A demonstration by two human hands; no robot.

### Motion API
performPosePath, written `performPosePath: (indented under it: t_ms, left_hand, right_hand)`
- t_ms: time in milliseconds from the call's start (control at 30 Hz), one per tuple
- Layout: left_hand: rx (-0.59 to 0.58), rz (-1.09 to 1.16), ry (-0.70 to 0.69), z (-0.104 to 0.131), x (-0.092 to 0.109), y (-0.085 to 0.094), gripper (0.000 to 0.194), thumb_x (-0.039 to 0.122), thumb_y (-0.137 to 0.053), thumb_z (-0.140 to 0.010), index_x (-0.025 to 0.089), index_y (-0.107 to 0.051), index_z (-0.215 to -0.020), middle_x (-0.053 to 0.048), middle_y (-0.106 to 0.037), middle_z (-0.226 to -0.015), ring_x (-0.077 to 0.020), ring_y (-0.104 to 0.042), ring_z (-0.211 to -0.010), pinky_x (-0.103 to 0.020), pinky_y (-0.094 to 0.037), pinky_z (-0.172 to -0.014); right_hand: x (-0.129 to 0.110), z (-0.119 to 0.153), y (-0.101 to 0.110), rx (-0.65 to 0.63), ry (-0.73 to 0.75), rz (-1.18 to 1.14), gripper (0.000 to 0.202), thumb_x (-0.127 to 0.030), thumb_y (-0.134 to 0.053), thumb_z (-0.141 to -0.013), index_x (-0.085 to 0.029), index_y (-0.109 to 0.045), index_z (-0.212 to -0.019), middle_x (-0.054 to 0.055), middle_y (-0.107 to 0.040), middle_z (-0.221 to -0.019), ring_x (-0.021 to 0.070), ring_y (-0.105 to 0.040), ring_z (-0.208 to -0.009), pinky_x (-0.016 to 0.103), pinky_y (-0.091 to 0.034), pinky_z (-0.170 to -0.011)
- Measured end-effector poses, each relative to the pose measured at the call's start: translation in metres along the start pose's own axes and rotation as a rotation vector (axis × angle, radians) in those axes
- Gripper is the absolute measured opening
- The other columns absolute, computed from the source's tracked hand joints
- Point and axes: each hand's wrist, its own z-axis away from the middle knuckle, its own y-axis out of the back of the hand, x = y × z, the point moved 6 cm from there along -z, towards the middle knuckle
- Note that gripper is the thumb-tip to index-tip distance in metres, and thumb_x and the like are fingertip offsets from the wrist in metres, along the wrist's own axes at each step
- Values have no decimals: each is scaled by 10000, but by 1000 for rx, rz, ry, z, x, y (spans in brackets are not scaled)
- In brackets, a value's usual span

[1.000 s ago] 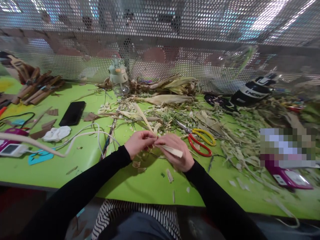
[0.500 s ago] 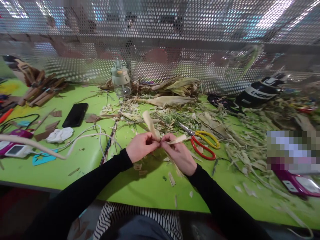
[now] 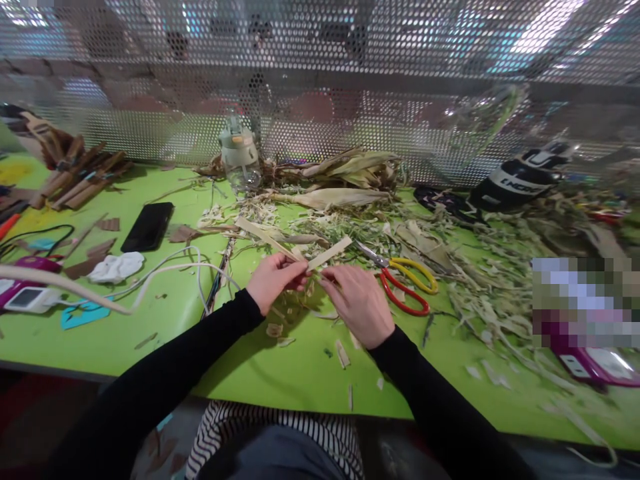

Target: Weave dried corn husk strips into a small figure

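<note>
Pale corn husk strips [image 3: 330,253] cross in a V above the table, one slanting up to the right and the other up to the left. Where they meet, my left hand [image 3: 277,280] pinches them between thumb and fingers. My right hand [image 3: 361,303] is just to the right, its thumb and forefinger drawn together below the right strip; whatever lies between those fingertips is too small to make out. Scissors [image 3: 407,287] with one red and one yellow handle lie beside my right hand, blades towards the strips.
Husk scraps [image 3: 480,320] litter the green table [image 3: 170,360]. Behind them lie dried corn husks [image 3: 345,199], a clear bottle [image 3: 240,160] and a black bottle [image 3: 520,180]. To the left are a phone [image 3: 147,227], white cables [image 3: 165,270] and bundled brown rolls [image 3: 83,177].
The husk strips have swung apart into a V, one now pointing left. My right hand has turned palm-down and shifted slightly away from my left hand, which stays closed on the strips.
</note>
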Motion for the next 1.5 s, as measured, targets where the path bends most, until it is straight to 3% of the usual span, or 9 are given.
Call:
performPosePath:
  t_ms: [267,433,567,667,867,1033,1200,1333,1500]
  left_hand:
    - [51,-602,-273,6,17,2,200,316,-658,-761,129,-624,-822,5,-615,-592,-111,-566,-502,-225,-454,-521]
    - [-87,-301,-86,7,11,-6,142,238,-618,-805,110,-623,-867,-3,-647,-645,-87,-600,-533,-197,-483,-543]
    - [-87,-151,27,7,3,-10,94,185,-603,-819,94,-589,-800,-1,-634,-622,-69,-595,-525,-184,-490,-540]
    - [-72,-157,-54,8,4,-10,120,211,-612,-820,93,-587,-827,3,-627,-625,-65,-582,-522,-190,-494,-550]
    - [-263,-173,-202,15,6,-21,207,281,-692,-748,122,-580,-817,15,-612,-674,-81,-579,-602,-227,-504,-625]
    - [-131,-163,-276,12,11,-13,162,264,-644,-768,129,-573,-823,10,-625,-678,-95,-594,-613,-236,-511,-630]
    - [-123,-531,-227,5,5,-8,139,260,-612,-769,122,-628,-781,-16,-644,-651,-115,-591,-593,-239,-497,-605]
    - [-323,-515,-160,9,-3,-16,149,267,-616,-777,122,-644,-797,-28,-662,-685,-119,-606,-601,-259,-510,-624]
    - [-369,-327,-78,13,-6,-22,130,235,-662,-754,109,-651,-785,-19,-661,-696,-104,-612,-638,-275,-521,-692]
  right_hand:
    - [-14,1,12,31,116,55,145,-258,-503,-913,-180,-619,-872,75,-684,-863,217,-571,-776,361,-412,-702]
    - [-6,1,24,109,50,-63,146,-263,-501,-921,-169,-600,-871,51,-676,-793,163,-578,-671,299,-435,-627]
    - [-12,1,17,40,58,-153,190,-278,-481,-927,-163,-582,-814,36,-648,-729,132,-558,-602,250,-424,-553]
    - [-10,1,13,25,-11,-178,256,-335,-472,-931,-166,-584,-776,9,-601,-643,106,-487,-517,236,-370,-496]
    - [3,0,12,22,-174,-277,362,-360,-445,-938,-185,-518,-630,-25,-492,-535,95,-432,-465,226,-324,-452]
    - [-16,5,1,-55,3,-58,355,-294,-340,-977,-163,-581,-750,1,-571,-571,98,-429,-407,236,-299,-412]
    - [-38,11,11,100,276,255,235,-243,-480,-927,-159,-605,-747,21,-622,-629,124,-510,-525,262,-373,-522]
    - [-28,6,27,209,225,128,177,-266,-515,-918,-168,-603,-801,65,-674,-840,161,-585,-732,278,-444,-645]
    - [-12,4,25,192,105,46,199,-281,-508,-926,-173,-586,-778,26,-643,-684,144,-543,-626,265,-403,-590]
